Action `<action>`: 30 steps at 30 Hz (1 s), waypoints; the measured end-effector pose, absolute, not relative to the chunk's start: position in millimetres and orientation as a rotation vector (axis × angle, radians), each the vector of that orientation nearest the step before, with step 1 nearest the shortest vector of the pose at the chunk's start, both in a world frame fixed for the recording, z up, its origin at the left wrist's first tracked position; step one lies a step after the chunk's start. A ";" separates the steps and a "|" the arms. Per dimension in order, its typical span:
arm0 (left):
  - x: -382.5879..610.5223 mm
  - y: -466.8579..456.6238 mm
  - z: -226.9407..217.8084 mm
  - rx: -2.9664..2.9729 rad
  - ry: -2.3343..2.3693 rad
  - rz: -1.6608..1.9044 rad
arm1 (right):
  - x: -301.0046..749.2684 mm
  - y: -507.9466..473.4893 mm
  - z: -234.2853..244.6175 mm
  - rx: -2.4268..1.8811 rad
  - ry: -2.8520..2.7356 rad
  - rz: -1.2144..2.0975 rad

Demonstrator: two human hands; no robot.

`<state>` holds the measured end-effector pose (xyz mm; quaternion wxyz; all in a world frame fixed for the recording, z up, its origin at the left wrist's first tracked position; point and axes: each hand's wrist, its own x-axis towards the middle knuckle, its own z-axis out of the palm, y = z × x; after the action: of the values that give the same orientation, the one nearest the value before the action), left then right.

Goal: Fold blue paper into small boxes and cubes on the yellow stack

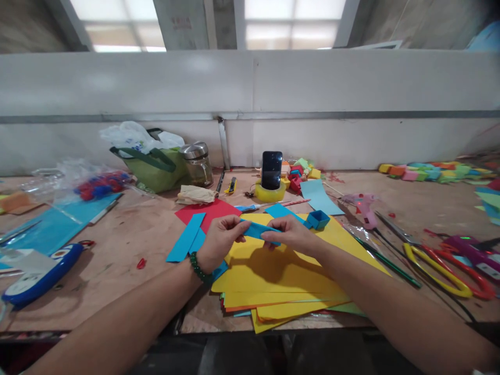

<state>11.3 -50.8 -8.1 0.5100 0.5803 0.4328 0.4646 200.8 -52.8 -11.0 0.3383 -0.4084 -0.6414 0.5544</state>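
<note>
Between my two hands a narrow blue paper strip (255, 229) is stretched above a stack of yellow sheets (258, 276). My left hand (224, 237), with a green bead bracelet at the wrist, pinches the strip's left end. The right end is gripped between the thumb and fingers of my right hand (287, 232). Just beyond the right hand stands a small open blue paper box (317, 219), beside another blue piece (283, 211). More blue strips (189, 239) lie left of my left hand, partly over a red sheet (209, 211).
Scissors (433, 268), a pink glue gun (363, 208) and a green pencil (390, 263) lie to the right. A phone (272, 169) stands in a yellow tape roll (269, 192) at the back. A glass jar (198, 166) and green bag (156, 169) stand back left.
</note>
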 end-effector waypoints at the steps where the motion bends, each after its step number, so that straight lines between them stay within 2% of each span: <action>1: 9.9 -48.8 -9.0 1.364 1.046 1.118 | 202.3 -51.6 -9.9 -1.071 -1.641 1.464; 9: 8.1 -50.3 -10.2 1.286 0.987 0.694 | 203.2 -53.4 -5.2 -1.089 -1.663 1.522; 17: 5.3 -45.1 -8.5 1.126 0.995 0.850 | 206.4 -48.1 -6.2 -1.031 -1.511 1.499; 30: 3.7 -47.5 -3.3 1.028 0.983 0.843 | 202.9 -50.1 -2.6 -1.023 -1.495 1.441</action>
<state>3.7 -47.5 -3.3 0.6773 0.4575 0.4373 0.3752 202.9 -50.1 -2.6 0.4020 -0.4048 -0.5914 0.5700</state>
